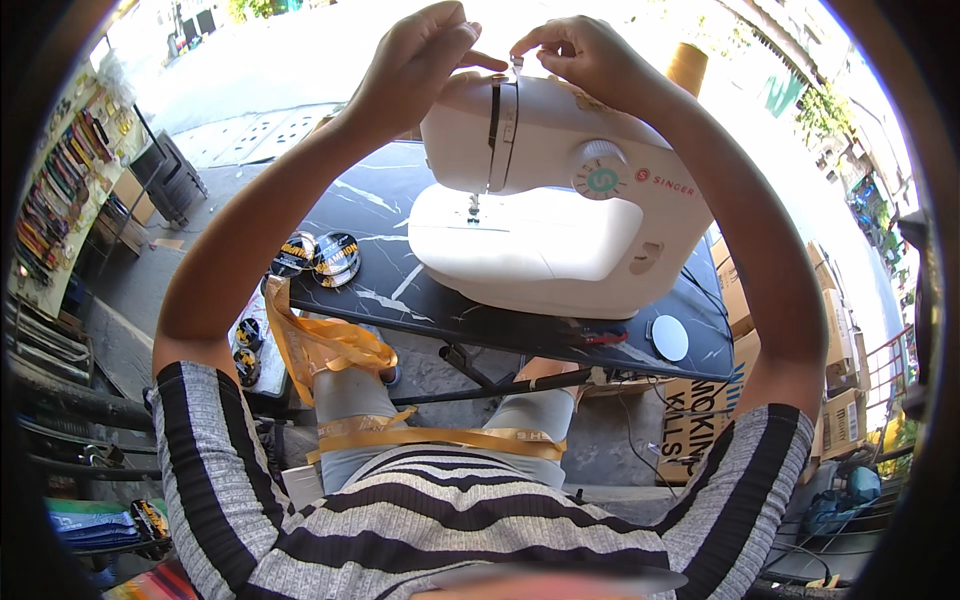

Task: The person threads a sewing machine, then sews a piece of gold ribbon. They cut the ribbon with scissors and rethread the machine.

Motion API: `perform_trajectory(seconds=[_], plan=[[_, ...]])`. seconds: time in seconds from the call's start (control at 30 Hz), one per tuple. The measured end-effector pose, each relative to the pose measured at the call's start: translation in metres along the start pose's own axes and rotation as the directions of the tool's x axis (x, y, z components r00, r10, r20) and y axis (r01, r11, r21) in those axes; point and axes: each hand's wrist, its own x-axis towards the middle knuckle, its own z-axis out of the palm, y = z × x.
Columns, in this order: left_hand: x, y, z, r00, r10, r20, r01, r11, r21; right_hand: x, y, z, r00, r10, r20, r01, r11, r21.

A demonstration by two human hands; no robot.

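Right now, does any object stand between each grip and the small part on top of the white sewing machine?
Nothing visible does. The left grip and right grip are close beside the small upright part on top of the white sewing machine; contact is unclear. The orange thread cone stands farther right.

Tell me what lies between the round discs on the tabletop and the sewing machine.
In the head view, only bare white-streaked tabletop lies between the discs and the sewing machine.

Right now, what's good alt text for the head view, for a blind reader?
A person's left fingers and right fingers are at the top of a white sewing machine on a dark table; orange ribbon crosses their lap.
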Motion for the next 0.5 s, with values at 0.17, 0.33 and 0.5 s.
perform_trajectory(seconds=[0.17,0.33,0.5], plan=[[0.015,-0.006,-0.005,0.993,0.106,0.059,-0.120,0.931,0.344,-0.005,-0.005,-0.006,0.987,0.138,0.088,-0.137,0.990,-0.014],[0.017,-0.007,-0.008,0.995,0.057,0.079,-0.085,0.904,0.419,-0.002,-0.018,-0.011,0.986,0.116,0.121,-0.104,0.990,-0.097],[0.011,0.007,-0.006,0.975,0.169,0.144,-0.221,0.673,0.705,-0.007,-0.038,-0.022,0.940,0.284,0.188,-0.307,0.946,0.106]])
